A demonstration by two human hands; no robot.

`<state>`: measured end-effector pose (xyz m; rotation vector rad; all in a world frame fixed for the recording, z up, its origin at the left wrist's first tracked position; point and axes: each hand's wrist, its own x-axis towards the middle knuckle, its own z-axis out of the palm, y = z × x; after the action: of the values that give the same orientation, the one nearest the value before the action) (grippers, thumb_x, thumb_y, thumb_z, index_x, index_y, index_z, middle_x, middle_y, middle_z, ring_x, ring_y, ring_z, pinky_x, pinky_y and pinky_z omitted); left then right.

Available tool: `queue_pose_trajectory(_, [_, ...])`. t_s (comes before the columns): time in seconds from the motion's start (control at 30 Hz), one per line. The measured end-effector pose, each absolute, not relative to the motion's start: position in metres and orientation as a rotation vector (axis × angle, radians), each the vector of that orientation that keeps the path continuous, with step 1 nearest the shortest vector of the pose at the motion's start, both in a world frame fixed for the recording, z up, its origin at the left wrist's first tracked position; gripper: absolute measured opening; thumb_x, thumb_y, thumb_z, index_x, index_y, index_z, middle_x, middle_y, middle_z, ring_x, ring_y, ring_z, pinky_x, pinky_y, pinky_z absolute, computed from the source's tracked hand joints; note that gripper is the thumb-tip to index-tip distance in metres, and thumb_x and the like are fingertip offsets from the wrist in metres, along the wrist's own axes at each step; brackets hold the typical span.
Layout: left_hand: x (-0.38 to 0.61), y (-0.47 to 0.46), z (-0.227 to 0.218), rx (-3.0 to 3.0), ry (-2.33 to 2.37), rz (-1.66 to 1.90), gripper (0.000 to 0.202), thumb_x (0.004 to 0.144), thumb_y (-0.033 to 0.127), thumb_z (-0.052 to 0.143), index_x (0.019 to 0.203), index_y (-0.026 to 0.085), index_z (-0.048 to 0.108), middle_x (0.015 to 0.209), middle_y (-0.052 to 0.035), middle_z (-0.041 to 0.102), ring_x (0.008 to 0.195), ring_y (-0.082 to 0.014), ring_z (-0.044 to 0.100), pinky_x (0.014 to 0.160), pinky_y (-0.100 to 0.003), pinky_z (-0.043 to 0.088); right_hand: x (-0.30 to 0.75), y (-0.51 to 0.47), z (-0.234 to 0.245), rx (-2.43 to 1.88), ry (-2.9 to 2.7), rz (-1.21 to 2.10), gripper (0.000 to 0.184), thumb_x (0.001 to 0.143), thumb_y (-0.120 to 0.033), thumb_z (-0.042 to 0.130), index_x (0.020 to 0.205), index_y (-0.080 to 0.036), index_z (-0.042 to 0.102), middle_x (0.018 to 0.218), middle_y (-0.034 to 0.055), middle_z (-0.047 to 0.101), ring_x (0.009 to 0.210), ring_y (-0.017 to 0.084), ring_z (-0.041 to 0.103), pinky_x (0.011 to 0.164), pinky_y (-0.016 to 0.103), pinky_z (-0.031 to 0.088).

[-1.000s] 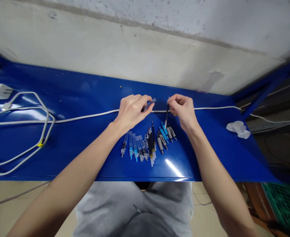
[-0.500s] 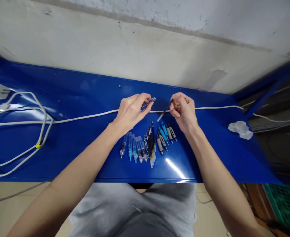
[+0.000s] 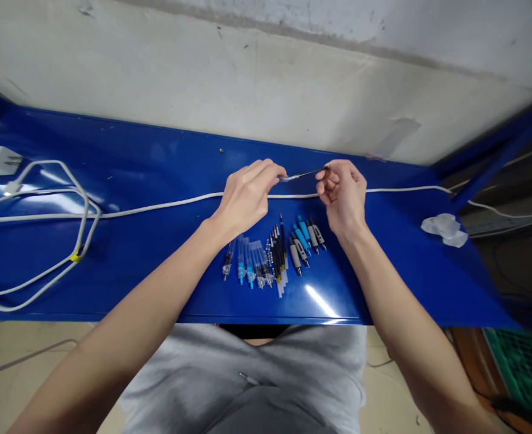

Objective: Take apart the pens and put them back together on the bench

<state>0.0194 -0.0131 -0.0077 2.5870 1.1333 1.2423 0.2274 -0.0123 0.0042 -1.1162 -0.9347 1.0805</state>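
A left hand grips a clear barrel as the right hand pinches a dark refill, meeting the barrel's end, above the tabletop, beyond pen parts clustered toward its near edge.

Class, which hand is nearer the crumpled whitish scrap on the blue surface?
Right: the right hand is left of the scrap; the left hand is farther left.

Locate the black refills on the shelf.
Head view, centre: the black refills lie on the blue shelf, clear barrels to their left, grey and blue pen pieces to their right.
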Motion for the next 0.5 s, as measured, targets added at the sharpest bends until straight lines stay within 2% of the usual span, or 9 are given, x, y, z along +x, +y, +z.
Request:
queue_pose_trajectory(0.2, [0.0182,-0.0110,-0.0093,2.611,1.225,1.160,0.030,0.109,0.023,0.033,0.108,0.019,0.063,0.101,-0.0084,0.072,0.091,-0.0222,0.066,0.079,-0.037,0.047,0.2296,-0.0109,0.0033,-1.146,-0.903,1.020,0.026,0.085,-0.044,0.070,0.081,-0.025,0.053,0.071,-0.0057,0.063,0.047,0.006,0.051,0.038,0.021,0.025])
queue_pose_trajectory(0.37, [0.0191,-0.0115,-0.0107,2.635,1.255,1.109,0.031,0.109,0.024,0.032,0.109,0.019,0.063,0.099,-0.0078,0.072,0.091,-0.0225,0.066,0.078,-0.036,0.046,0.2265,-0.0145,0.0071,-1.137,-0.876,1.058,0.024,0.084,-0.040,0.074,0.082,-0.024,0.055,0.070,-0.0056,0.063,0.049,0.006,0.053,0.038,0.020,0.027])
queue_pose_trajectory(0.5, [0.0202,-0.0114,-0.0127,2.662,1.236,1.096,0.030,0.108,0.021,0.034,0.112,0.019,0.064,0.101,-0.0078,0.071,0.093,-0.0228,0.066,0.079,-0.036,0.046,0.2210,-0.0174,0.0094,-1.093,-0.963,1.038,0.027,0.086,-0.042,0.075,0.082,-0.024,0.056,0.068,-0.0048,0.063,0.048,0.007,0.055,0.037,0.019,0.028])
